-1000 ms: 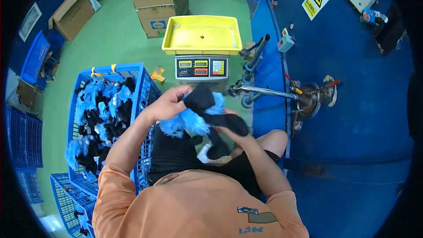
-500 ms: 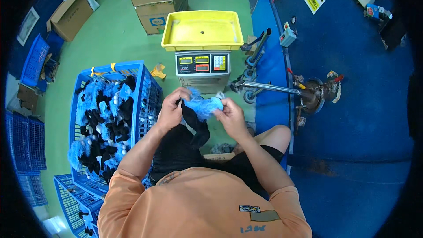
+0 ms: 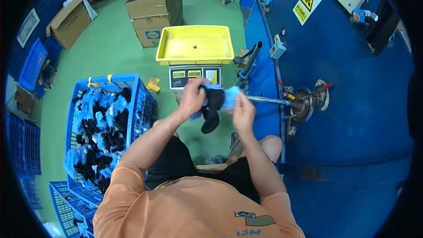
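Observation:
Between my hands is a black and blue plush piece point(image 3: 213, 105), its soft black limb hanging down. My left hand point(image 3: 194, 98) is closed on the fuzzy side of it. The fingers of my right hand point(image 3: 243, 111) pinch the pale blue end. Just beyond my right hand, a shiny metal tube point(image 3: 269, 100) sticks out from the blue wall. Its tip is hidden behind my hand, so I cannot tell whether the plush touches it. To my left stands a blue plastic crate point(image 3: 135, 105) filled with similar blue and black plush pieces point(image 3: 99, 125).
Ahead is a digital scale point(image 3: 179, 76) carrying a yellow tray point(image 3: 164, 57). Cardboard boxes point(image 3: 152, 15) stand farther back. The blue machine wall point(image 3: 352, 128) rises at my right, with valves point(image 3: 304, 103) around the tube's base. More blue crates point(image 3: 66, 205) are at lower left.
Both hands have moved right with the plush piece, closer to the metal tube. The black limb has swung round to face me. The whole view has shifted slightly.

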A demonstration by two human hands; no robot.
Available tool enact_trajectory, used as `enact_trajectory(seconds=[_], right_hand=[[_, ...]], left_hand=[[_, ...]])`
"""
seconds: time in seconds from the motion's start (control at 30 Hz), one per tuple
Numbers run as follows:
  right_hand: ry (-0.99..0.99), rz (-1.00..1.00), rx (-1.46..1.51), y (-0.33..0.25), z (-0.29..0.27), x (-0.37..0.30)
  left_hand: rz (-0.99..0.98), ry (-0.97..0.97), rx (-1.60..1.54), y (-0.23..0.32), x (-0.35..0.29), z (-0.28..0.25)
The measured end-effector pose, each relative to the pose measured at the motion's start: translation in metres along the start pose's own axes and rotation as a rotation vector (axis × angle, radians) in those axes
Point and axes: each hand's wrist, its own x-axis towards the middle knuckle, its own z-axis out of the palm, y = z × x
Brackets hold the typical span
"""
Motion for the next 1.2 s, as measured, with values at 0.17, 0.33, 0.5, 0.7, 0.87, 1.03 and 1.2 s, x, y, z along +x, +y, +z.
enact_trajectory(seconds=[0.17, 0.33, 0.5, 0.7, 0.87, 1.03, 1.2], right_hand=[[0.361, -0.134, -0.489, 0.023, -0.131, 0.019], [0.359, 0.135, -0.453, -0.017, -0.179, 0.021], [-0.113, -0.315, -0.731, -0.082, -0.077, 0.036], [-0.483, -0.405, -1.018, -0.037, -0.013, 0.063], [-0.058, -0.194, -0.72, -0.019, -0.049, 0.073], [0.05, -0.261, -0.704, -0.014, -0.035, 0.075], [0.142, -0.312, -0.696, -0.005, -0.023, 0.085]], left_hand=[[0.283, -0.153, -0.037, 0.044, 0.012, 0.023], [0.172, -0.071, -0.186, 0.024, -0.021, 0.037], [-0.267, -0.293, -0.529, -0.008, -0.042, 0.045], [-0.382, -0.043, -0.442, 0.003, -0.015, 0.009], [-0.131, 0.185, -0.982, 0.036, -0.008, 0.034], [-0.102, -0.291, -0.666, 0.0, -0.042, 0.071], [-0.339, -0.198, -0.664, -0.009, -0.038, 0.054]])
